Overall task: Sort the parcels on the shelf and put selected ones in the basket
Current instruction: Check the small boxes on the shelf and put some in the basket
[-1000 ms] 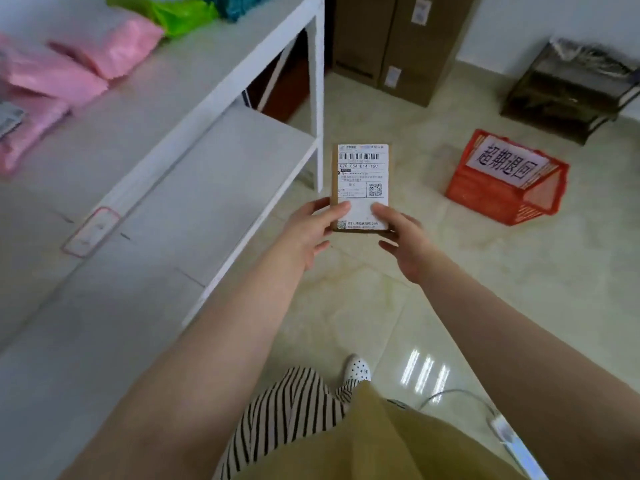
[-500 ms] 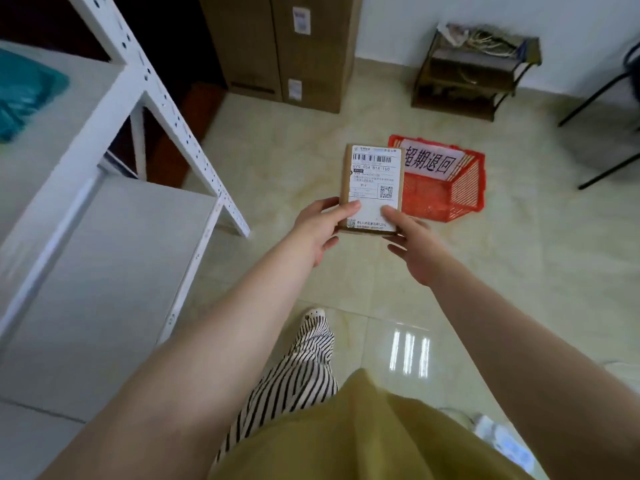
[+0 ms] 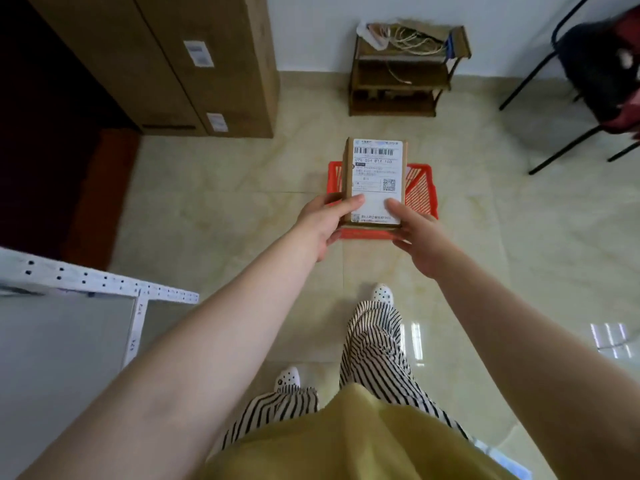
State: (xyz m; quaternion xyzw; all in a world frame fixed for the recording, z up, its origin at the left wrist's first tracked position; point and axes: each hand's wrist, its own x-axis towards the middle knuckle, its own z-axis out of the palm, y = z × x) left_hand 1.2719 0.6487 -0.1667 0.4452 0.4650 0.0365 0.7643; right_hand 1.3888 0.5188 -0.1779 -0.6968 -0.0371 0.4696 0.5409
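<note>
A small brown cardboard parcel [image 3: 375,168] with a white shipping label faces me, held flat between both hands. My left hand [image 3: 323,223] grips its near left corner, thumb on the label. My right hand [image 3: 417,233] holds the near right corner, thumb also on the label. Directly beneath and behind the parcel, a red plastic basket [image 3: 420,192] sits on the tiled floor; most of it is hidden by the parcel and my hands.
The white metal shelf [image 3: 86,282] corner is at lower left. Tall cardboard boxes [image 3: 194,64] stand at the back left. A small wooden rack [image 3: 398,74] with cables stands against the wall. A black chair [image 3: 595,74] is at the far right.
My view has swung right, away from the shelf. The parcel, held in both hands, has moved from beside the basket to over it, and the basket now lies straight ahead.
</note>
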